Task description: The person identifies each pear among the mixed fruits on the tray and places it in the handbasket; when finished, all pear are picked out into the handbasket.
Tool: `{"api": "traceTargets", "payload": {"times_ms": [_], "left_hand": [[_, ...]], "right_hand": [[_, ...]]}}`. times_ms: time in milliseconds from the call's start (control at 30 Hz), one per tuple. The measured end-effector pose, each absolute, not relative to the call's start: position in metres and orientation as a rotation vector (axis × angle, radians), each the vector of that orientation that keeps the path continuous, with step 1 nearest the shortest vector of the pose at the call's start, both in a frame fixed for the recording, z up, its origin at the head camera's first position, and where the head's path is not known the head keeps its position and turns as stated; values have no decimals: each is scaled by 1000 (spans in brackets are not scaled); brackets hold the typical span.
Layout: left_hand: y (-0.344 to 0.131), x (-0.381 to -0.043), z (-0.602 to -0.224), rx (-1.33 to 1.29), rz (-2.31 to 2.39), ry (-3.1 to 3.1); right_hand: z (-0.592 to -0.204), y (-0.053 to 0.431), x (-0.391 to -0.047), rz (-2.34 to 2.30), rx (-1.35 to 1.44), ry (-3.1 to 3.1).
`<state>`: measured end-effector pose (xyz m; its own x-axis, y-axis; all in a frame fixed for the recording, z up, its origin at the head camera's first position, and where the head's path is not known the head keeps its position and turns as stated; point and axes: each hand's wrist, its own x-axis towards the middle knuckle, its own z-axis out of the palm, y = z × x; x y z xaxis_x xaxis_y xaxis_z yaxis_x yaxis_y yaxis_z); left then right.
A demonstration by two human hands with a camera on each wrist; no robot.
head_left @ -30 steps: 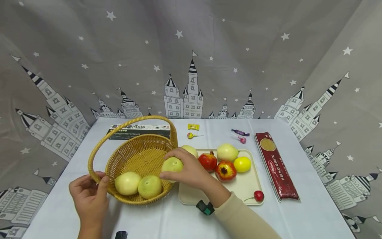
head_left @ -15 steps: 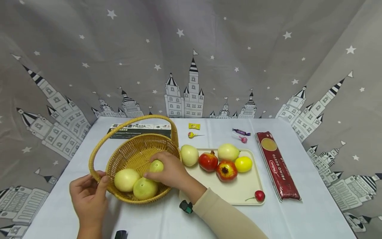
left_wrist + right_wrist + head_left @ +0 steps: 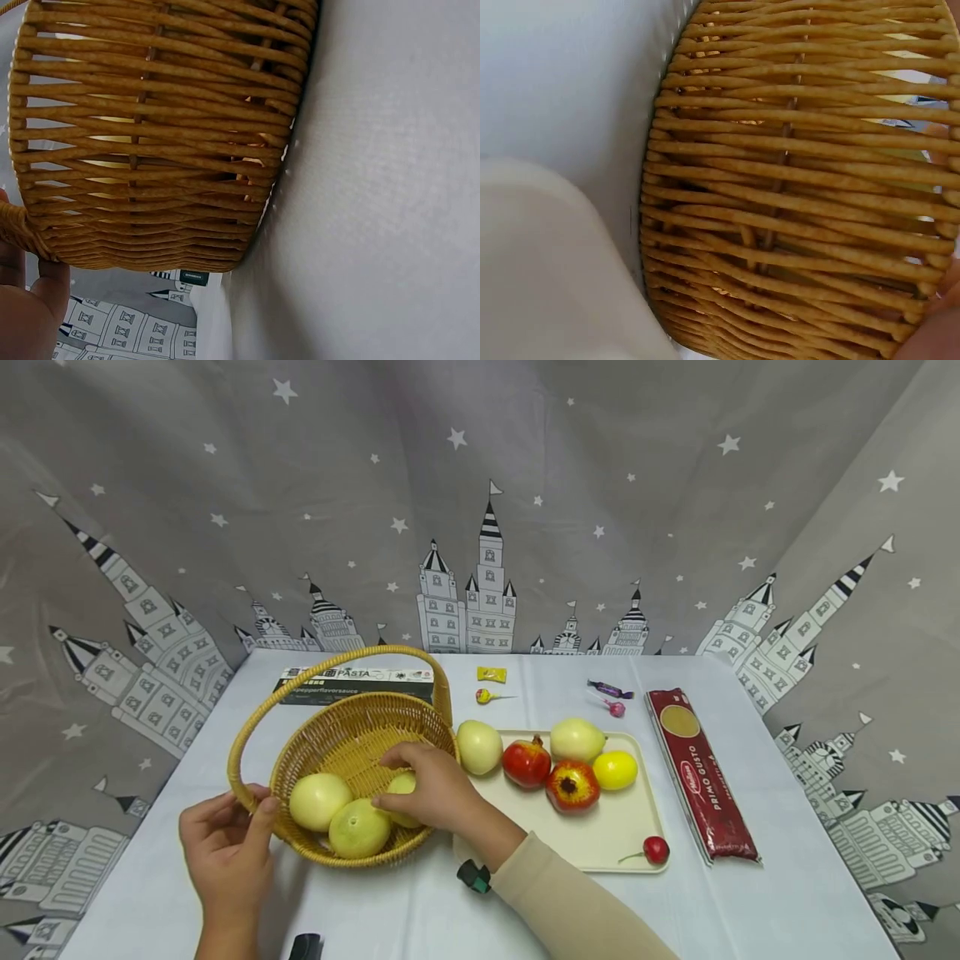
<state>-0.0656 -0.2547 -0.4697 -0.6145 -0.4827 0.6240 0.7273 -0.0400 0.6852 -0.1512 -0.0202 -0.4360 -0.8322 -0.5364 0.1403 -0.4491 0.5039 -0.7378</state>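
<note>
In the head view, a wicker basket point(image 3: 360, 752) with a tall arched handle stands on the left of the table. My left hand point(image 3: 228, 852) pinches the foot of the handle between thumb and fingers. Inside lie a pale round fruit point(image 3: 320, 802), a greener round fruit point(image 3: 360, 829) and another green fruit point(image 3: 402, 787), partly hidden by my right hand point(image 3: 435, 793). That hand reaches over the basket's right rim, with thumb and fingers spread loosely about the last fruit. Both wrist views show mostly the basket's woven side point(image 3: 150, 135).
Right of the basket, a cream tray point(image 3: 525, 843) bears pale fruits, two pomegranates point(image 3: 527, 762), a lemon point(image 3: 615, 770) and a cherry point(image 3: 656, 850). A pasta packet point(image 3: 703, 777) lies farther right. Behind are a pasta box point(image 3: 360, 692), wrapped candies point(image 3: 491, 674) and lollipops point(image 3: 483, 696).
My right hand has carried a green fruit leftward into the basket and loosened its fingers from it. The neighbouring green fruit has shifted slightly left. My left hand keeps its hold on the handle.
</note>
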Motion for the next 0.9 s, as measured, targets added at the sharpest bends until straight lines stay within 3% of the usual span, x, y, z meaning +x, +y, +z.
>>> {"api": "traceTargets", "payload": {"times_ms": [333, 533, 900], "left_hand": [[-252, -64, -471, -198, -1724, -1466], [-253, -63, -471, -203, -1773, -1410], [-251, -65, -468, -271, -1798, -1364]], "right_hand": [[-448, 26, -159, -2141, -679, 2571], [-458, 44, -177, -1618, -597, 2817], [-456, 50, -170, -899, -430, 3073]]}}
